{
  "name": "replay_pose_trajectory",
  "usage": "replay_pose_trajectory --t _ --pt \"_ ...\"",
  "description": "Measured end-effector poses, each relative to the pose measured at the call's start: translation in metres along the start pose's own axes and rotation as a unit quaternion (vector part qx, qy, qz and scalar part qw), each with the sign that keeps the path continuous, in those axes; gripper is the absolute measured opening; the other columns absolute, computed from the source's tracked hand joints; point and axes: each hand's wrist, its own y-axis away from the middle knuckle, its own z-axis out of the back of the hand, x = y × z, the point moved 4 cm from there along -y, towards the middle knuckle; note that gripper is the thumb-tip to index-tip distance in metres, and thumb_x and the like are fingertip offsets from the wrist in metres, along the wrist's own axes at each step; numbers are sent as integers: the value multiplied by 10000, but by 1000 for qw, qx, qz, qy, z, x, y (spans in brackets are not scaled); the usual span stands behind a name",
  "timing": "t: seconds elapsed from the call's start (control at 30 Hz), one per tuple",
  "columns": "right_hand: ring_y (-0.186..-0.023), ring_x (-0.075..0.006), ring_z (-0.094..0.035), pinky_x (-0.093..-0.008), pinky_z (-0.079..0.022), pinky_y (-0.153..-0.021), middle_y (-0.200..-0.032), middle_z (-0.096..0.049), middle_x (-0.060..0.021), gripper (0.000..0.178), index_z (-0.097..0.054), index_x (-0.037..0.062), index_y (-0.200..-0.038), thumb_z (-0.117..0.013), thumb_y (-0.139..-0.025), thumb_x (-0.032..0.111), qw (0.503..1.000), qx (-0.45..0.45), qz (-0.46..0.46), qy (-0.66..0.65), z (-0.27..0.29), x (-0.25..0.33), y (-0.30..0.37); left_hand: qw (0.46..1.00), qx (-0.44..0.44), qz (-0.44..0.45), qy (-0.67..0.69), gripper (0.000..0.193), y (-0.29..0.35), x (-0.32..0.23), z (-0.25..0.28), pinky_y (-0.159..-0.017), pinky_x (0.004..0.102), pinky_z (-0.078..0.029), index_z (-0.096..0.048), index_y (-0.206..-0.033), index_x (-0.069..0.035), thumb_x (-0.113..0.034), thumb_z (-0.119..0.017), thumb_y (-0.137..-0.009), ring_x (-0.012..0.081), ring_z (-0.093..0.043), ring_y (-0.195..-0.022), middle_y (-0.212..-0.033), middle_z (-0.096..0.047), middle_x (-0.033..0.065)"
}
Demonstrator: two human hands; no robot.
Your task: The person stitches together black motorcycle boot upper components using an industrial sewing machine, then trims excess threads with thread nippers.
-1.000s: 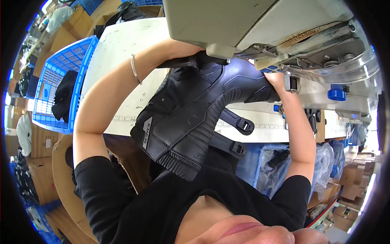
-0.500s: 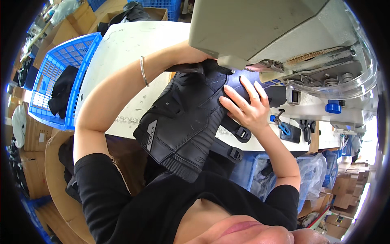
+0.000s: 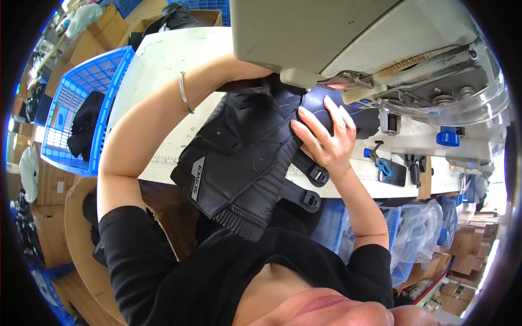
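Observation:
A black leather boot upper (image 3: 239, 157) with ribbed panels and a pale side badge lies under the grey sewing machine head (image 3: 310, 32), its lower part hanging over the table's front edge. My right hand (image 3: 329, 138) rests on its right side with fingers spread out flat. From the left, my left arm reaches over the table; my left hand (image 3: 253, 70) is at the far end of the boot upper, its fingers hidden behind the machine head. Two black straps with buckles (image 3: 311, 201) stick out at the boot upper's right.
The white table (image 3: 168, 60) carries a phone (image 3: 396, 173) and blue-handled snips (image 3: 382, 163) at the right. A blue basket (image 3: 81, 108) holding black pieces stands at the left. Below the table are a cardboard box (image 3: 81, 233) and plastic bags (image 3: 421, 228).
The machine head, boot upper and hands appear slightly farther left, as the view has shifted a little. Both hands keep nearly the same places on the boot upper.

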Motion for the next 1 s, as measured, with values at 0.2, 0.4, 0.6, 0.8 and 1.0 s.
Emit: replay_pose_trajectory --t 0.2,0.4,0.6,0.8,1.0 --pt "-1073 -287 -574 -393 -456 -867 -1180 -639 88 326 -701 297 -1031 -756 -709 292 999 -36 -14 3 1 -1 -1 1000 -6 3 -1 331 -2 -2 3 -828 297 -501 -613 -1158 -24 -203 -645 -881 155 -591 -991 -1099 -630 96" --pt "-1017 -263 -591 -351 -449 -799 -1140 -659 96 309 -703 310 -1032 -738 -725 299 998 -44 -33 24 2 3 -3 1000 -14 5 1 324 -1 -3 6 -820 297 -501 -618 -1148 -25 -202 -647 -879 155 -591 -979 -1087 -632 94" --pt "-1069 -334 -582 -444 -441 -898 -1126 -663 20 345 -702 201 -1030 -692 -693 275 998 -17 -55 13 3 3 -4 1000 -17 11 6 316 -3 -3 9 -812 298 -500 -623 -1139 -26 -200 -649 -876 154 -591 -967 -1074 -634 92" --pt "-1059 -325 -587 -431 -442 -890 -1120 -666 28 345 -704 207 -1019 -709 -678 256 998 -19 -58 10 3 3 -5 1000 -18 17 12 309 -5 -2 11 -804 298 -499 -628 -1129 -27 -199 -651 -873 153 -591 -956 -1061 -636 90" --pt "-1070 -304 -587 -415 -420 -917 -1119 -666 42 338 -703 218 -1024 -715 -687 246 997 -27 -70 28 3 5 -6 999 -23 21 21 302 -6 -1 13 -796 299 -499 -633 -1119 -28 -198 -652 -870 153 -591 -944 -1049 -637 88"
